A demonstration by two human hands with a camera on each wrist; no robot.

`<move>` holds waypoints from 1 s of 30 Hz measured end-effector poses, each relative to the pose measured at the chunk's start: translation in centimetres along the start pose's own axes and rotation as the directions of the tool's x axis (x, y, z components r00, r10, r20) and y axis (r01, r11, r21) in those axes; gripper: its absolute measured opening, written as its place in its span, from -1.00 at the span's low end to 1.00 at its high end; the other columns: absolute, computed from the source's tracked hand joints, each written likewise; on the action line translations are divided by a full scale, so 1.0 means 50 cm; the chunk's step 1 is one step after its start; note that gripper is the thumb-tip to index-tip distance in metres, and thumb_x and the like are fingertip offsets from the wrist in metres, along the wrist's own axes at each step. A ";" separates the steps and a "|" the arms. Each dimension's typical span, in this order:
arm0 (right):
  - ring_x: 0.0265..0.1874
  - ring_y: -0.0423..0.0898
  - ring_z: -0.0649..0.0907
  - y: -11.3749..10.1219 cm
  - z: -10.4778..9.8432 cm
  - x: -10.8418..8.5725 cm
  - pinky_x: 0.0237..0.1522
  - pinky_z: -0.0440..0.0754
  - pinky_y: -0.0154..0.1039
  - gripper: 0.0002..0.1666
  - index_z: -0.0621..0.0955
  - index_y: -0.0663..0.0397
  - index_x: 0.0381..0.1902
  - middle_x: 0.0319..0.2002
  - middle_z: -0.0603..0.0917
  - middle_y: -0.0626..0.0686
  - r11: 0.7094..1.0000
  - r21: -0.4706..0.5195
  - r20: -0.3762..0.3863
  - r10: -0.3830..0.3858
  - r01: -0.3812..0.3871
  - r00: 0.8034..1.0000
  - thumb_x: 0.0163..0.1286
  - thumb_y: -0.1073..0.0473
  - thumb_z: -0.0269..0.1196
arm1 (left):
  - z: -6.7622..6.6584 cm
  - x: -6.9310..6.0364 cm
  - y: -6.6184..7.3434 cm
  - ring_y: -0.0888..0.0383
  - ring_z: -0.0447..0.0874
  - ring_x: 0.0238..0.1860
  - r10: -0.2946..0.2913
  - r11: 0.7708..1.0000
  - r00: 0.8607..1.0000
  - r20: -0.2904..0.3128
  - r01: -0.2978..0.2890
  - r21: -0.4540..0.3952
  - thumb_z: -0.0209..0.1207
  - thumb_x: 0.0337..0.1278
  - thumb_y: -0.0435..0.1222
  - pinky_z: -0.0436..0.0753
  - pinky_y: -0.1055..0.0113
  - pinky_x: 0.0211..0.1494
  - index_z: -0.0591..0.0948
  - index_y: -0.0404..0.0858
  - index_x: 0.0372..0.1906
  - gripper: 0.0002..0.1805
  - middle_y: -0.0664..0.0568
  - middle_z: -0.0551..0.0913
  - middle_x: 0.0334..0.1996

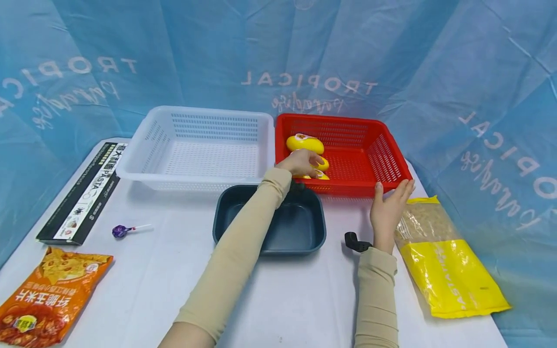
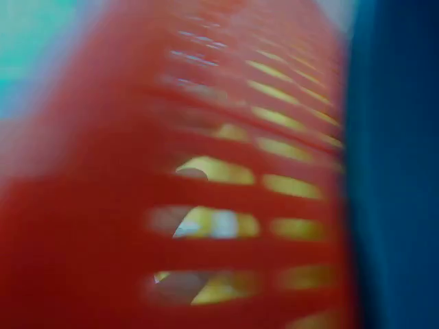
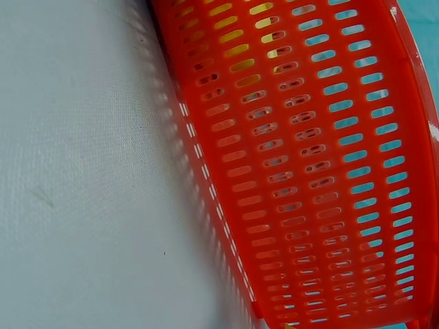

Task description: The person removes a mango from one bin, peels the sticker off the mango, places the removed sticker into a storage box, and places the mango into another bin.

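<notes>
In the head view my left hand (image 1: 302,163) reaches over the front rim of the red basket (image 1: 348,188), its bent fingers at the yellow rounded items. One glossy yellow item with a label (image 1: 306,143) lies behind the hand. Another yellow item (image 1: 324,164) shows by the fingertips, with more yellow below, partly hidden by the hand. Whether the fingers grip one is unclear. The left wrist view is blurred, with yellow seen through the basket's slots (image 2: 291,186). My right hand (image 1: 390,208) touches the basket's front right corner with extended fingers.
Left of the red basket stands a white basket (image 1: 143,178). A dark blue tray (image 1: 300,237) lies under my left forearm. Also on the table are a pasta box (image 1: 82,193), a lollipop (image 1: 119,231), an orange chip bag (image 1: 52,295) and a yellow pasta bag (image 1: 452,270).
</notes>
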State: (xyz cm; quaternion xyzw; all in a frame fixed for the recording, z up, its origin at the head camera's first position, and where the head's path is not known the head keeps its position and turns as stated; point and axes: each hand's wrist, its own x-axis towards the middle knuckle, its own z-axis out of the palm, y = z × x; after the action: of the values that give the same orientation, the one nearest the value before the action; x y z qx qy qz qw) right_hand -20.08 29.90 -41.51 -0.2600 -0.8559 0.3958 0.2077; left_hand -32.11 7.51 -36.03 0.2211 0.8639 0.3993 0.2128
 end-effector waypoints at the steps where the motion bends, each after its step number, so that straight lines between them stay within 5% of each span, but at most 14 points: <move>1: 0.56 -0.04 -0.30 0.000 0.001 -0.001 0.53 -0.07 0.03 -0.04 -0.26 -0.04 0.55 0.57 -0.38 -0.06 1.000 0.002 0.001 0.003 -0.003 1.000 0.47 -0.24 -0.08 | 0.004 0.004 -0.003 0.04 0.50 0.12 -0.006 0.999 1.000 0.005 0.006 0.043 0.24 0.18 -0.32 0.58 0.27 0.20 0.58 -0.20 0.20 -0.56 -0.08 0.59 0.15; 6: 0.56 -0.03 -0.29 -0.002 0.001 -0.007 0.53 -0.03 0.04 -0.05 -0.26 -0.04 0.55 0.57 -0.38 -0.06 1.000 0.003 0.003 0.012 -0.012 1.000 0.48 -0.23 -0.07 | 0.019 0.018 -0.014 0.08 0.45 0.12 -0.048 0.982 0.999 0.010 0.045 0.182 0.17 0.24 -0.30 0.49 0.28 0.27 0.56 -0.15 0.24 -0.55 -0.01 0.59 0.15; 22: 0.56 -0.09 -0.30 -0.003 -0.001 -0.004 0.53 -0.01 -0.01 -0.04 -0.28 -0.15 0.55 0.57 -0.39 -0.14 0.999 -0.011 0.004 0.048 -0.048 0.999 0.45 -0.27 -0.07 | 0.022 0.022 -0.007 0.08 0.42 0.14 -0.080 0.975 0.996 0.025 0.073 0.209 0.20 0.18 -0.32 0.45 0.23 0.33 0.53 -0.15 0.26 -0.50 -0.02 0.55 0.18; 30: 0.56 -0.08 -0.31 -0.004 0.000 -0.002 0.53 -0.02 0.01 -0.04 -0.27 -0.10 0.55 0.57 -0.38 -0.11 1.000 -0.001 0.002 0.026 -0.026 1.000 0.46 -0.27 -0.07 | 0.025 0.031 -0.013 0.07 0.42 0.17 0.004 0.971 1.000 0.004 -0.005 0.237 0.25 0.13 -0.31 0.45 0.24 0.33 0.51 -0.13 0.28 -0.46 -0.01 0.54 0.22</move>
State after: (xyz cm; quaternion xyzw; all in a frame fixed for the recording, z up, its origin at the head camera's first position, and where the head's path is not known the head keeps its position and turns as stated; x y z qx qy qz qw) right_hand -20.07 29.72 -41.38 -0.2708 -0.8529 0.3981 0.2016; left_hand -32.84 8.73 -37.57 0.2476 0.9045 0.2933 0.1856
